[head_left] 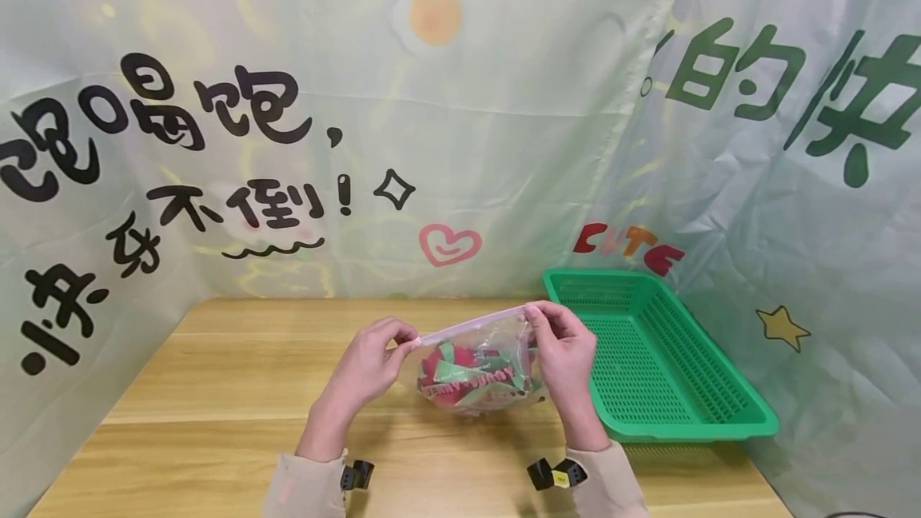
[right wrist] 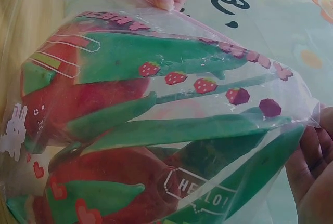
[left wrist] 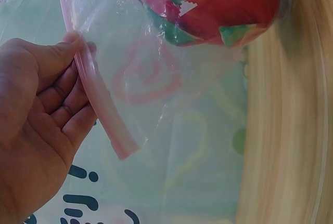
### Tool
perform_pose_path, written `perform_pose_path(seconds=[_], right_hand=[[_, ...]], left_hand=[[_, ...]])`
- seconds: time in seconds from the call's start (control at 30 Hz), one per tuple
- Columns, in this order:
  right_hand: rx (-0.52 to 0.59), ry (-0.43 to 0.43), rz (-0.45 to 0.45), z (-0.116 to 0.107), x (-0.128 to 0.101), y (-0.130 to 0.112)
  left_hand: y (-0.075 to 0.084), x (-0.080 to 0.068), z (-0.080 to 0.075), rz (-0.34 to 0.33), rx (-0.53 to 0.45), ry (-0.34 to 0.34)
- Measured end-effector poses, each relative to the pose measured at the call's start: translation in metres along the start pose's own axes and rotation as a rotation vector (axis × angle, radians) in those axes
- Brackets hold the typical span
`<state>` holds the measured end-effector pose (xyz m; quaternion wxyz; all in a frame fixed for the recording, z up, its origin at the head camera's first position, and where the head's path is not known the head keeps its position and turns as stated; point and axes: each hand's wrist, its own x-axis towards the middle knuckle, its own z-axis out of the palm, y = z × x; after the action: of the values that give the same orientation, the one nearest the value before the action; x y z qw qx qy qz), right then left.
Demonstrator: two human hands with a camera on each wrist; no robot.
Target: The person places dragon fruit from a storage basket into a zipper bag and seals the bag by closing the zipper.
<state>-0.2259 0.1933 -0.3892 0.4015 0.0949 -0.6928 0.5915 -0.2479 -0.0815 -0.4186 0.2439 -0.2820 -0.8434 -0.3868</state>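
A clear zip bag (head_left: 475, 402) with a pink top strip (left wrist: 106, 112) hangs between both hands over the wooden table. Printed strawberries, hearts and lettering cover its film. Inside lie red and green soft-looking items (right wrist: 112, 164); their kind stays unclear through the plastic. My left hand (head_left: 368, 362) pinches the strip at its left end between thumb and fingers, with the other fingers curled in the left wrist view. At the raised right end of the strip, my right hand (head_left: 566, 350) pinches the bag's corner. The strip slopes upward from left to right.
A green perforated plastic basket (head_left: 719, 430) stands to the right, just beyond the right hand. Light wood tabletop (head_left: 216, 390) extends to the left and in front. A pale printed curtain (head_left: 360, 38) closes off the back and both sides.
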Motion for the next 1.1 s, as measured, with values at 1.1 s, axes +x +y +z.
perform_pose_path(seconds=[1.1], right_hand=[[0.035,0.025,0.050,-0.010,0.006,0.004]], left_hand=[[-0.013,-0.004,-0.004,-0.064,0.023,-0.026]])
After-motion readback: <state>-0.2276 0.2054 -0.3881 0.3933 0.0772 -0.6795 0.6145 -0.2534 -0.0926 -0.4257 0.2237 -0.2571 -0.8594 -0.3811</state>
